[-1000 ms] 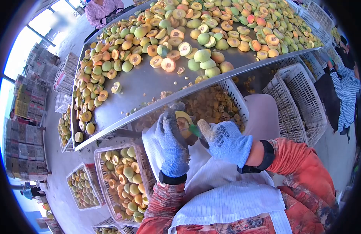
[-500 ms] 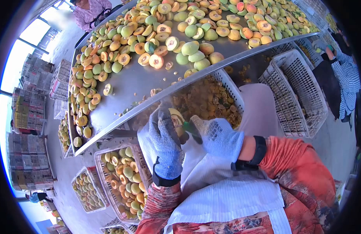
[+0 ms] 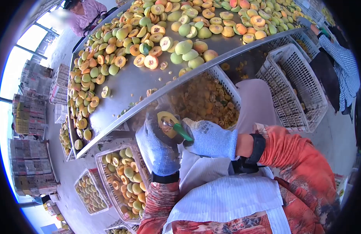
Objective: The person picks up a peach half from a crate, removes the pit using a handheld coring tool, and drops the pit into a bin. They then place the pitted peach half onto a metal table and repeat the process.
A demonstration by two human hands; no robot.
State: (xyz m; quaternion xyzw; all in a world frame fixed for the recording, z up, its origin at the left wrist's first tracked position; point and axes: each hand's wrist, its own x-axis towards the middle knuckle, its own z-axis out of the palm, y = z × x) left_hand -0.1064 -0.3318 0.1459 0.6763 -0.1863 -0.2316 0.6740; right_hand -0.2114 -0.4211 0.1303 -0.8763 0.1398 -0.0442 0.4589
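A halved fruit [image 3: 167, 124], cut side up, rests in my gloved left hand [image 3: 156, 142], whose fingers curl round it. My gloved right hand [image 3: 209, 139] grips a green-handled tool [image 3: 183, 132], and the tool's metal tip touches the middle of the fruit's cut face. Both hands are above my lap, close together, just off the edge of the metal table [image 3: 129, 87]. Beneath and beyond them is a crate [image 3: 236, 93] holding small fruit scraps and pits.
Many fruit halves [image 3: 120, 61] cover the table. Crates of fruit [image 3: 129, 183] stand at lower left, and white crates [image 3: 301, 89] at right. One person [image 3: 87, 17] is at upper left; another person's checked sleeve [image 3: 338, 58] shows at right, with a hand by the table.
My left hand has turned, showing the fruit's cut face. My right hand has moved left, bringing the tool onto it. The person at right has reached toward the table.
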